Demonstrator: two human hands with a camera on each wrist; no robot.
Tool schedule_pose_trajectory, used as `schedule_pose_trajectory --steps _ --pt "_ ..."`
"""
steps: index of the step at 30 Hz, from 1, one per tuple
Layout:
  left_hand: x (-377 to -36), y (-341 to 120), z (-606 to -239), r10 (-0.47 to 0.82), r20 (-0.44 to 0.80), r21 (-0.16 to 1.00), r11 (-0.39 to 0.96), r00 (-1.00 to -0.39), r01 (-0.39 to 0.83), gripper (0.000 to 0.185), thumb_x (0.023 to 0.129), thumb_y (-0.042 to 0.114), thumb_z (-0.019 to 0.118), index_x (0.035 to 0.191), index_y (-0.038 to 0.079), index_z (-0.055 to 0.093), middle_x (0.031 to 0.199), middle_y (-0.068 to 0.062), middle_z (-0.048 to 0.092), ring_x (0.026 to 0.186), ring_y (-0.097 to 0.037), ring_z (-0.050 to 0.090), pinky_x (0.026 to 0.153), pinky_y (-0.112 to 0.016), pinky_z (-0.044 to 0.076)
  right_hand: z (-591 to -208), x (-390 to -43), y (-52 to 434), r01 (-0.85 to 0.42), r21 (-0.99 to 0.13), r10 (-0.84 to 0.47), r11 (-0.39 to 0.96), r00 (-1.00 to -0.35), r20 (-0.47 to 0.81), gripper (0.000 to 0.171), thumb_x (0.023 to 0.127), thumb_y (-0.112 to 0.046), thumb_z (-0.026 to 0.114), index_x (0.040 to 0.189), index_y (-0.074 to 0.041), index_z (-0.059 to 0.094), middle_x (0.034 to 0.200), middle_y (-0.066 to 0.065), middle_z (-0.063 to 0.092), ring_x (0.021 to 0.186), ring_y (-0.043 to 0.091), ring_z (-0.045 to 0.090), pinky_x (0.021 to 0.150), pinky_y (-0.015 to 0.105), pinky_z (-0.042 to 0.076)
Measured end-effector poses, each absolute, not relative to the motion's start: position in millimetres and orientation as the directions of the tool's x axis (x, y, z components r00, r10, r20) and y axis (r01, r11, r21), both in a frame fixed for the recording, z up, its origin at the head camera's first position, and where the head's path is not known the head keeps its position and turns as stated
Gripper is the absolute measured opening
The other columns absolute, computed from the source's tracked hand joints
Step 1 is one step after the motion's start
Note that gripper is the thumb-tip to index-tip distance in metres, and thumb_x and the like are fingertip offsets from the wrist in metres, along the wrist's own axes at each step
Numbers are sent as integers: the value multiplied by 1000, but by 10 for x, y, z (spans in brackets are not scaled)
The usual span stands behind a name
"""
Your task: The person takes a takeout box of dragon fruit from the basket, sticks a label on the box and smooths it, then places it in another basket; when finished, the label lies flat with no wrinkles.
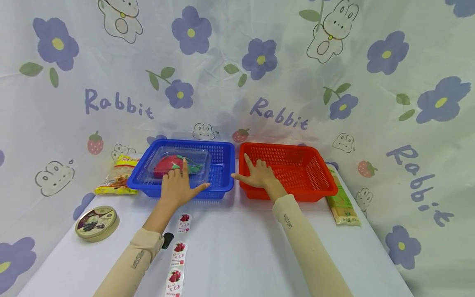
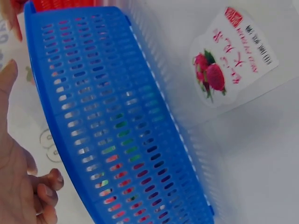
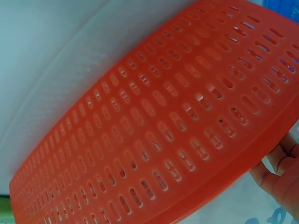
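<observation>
Nearest the camera, a strip of fruit-print stickers lies lengthwise on the white table, running from the front edge toward the blue basket; one sticker also shows in the left wrist view (printed side up, just beside the basket wall). To the left, a round tin sits near the table's left edge, well apart from both hands.

Both forearms wear beige sleeves and reach forward. The left hand rests on the near rim of the blue basket, fingers extended over the rim into the basket, thumb spread out to the right along the front wall. From the left wrist view the lower fingers look loosely curled beside the basket's slotted wall; no firm clamp on the rim is visible. The right hand lies on the near left corner of the red basket, fingers straight and splayed inside, thumb outside pointing toward the blue basket.

The baskets stand side by side, close together. Inside the blue basket lies a clear plastic clamshell holding a red dragon fruit, just beyond the left fingertips.

Farther back, a snack bag lies left of the blue basket; a green packet lies right of the red one.
</observation>
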State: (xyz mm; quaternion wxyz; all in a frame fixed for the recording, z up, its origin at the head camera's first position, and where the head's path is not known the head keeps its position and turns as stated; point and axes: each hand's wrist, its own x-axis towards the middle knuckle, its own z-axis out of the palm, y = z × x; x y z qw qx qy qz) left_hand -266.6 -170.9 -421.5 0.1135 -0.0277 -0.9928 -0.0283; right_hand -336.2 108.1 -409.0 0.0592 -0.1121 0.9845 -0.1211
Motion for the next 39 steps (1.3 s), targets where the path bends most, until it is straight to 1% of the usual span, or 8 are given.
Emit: schedule_pose_trajectory --steps 11,16,21,24,27,30,33,39 --pt "-2553 -1688 -4344 -10 261 61 998 -965 6 121 83 82 47 154 -10 14 105 -30 55 92 -41 52 78 -50 43 -4095 -3396 1033 -238 -203 -256 950 -964 -70 106 81 -87 36 161 -27 0 161 25 21 149 44 18 116 68 10" --pt "-2508 -1697 -4366 -62 292 100 994 -955 -34 120 84 80 49 153 -12 16 103 -31 55 89 -41 52 79 -50 42 -4096 -3401 1015 -232 -206 -252 951 -965 -74 106 81 -87 36 161 -27 0 162 25 19 150 44 16 116 68 9" --pt "-2480 -1701 -4360 -133 280 119 988 -951 -103 119 86 80 45 154 -11 11 101 -35 59 90 -46 58 80 -54 44 -4102 -3403 986 -242 -207 -261 948 -963 -70 106 81 -87 35 161 -27 0 161 25 20 149 44 18 116 68 9" --pt "-2464 -1708 -4349 -174 260 130 981 -950 -144 121 86 80 43 154 -11 3 87 -33 61 77 -44 61 73 -54 45 -4101 -3405 971 -240 -215 -261 947 -963 -73 106 81 -87 35 161 -27 1 161 25 20 149 44 17 116 68 9" --pt "-2438 -1729 -4343 -211 213 157 971 -954 -180 123 86 82 40 153 -9 -10 63 -21 56 56 -34 54 59 -47 42 -4091 -3403 951 -240 -227 -263 944 -962 -78 107 81 -87 37 161 -26 1 161 25 19 149 45 17 116 68 9" --pt "-2403 -1750 -4350 -228 166 181 963 -959 -197 123 86 83 36 152 -7 -16 49 -9 45 45 -23 42 49 -38 34 -4083 -3396 933 -243 -223 -265 944 -961 -76 107 81 -87 38 161 -26 2 161 25 20 149 45 18 115 68 10" --pt "-2375 -1772 -4376 -232 147 194 960 -962 -202 123 87 83 35 152 -8 -14 45 -4 39 41 -18 36 46 -33 28 -4082 -3391 912 -249 -217 -269 944 -961 -69 107 81 -86 38 161 -26 2 161 25 21 148 45 19 115 68 11" --pt "-2345 -1802 -4455 -261 130 189 954 -957 -234 124 85 86 32 152 -9 -11 45 -4 38 40 -17 35 44 -32 28 -4092 -3381 839 -270 -248 -294 930 -953 -65 105 82 -85 39 161 -27 2 162 24 19 149 46 17 115 69 9"
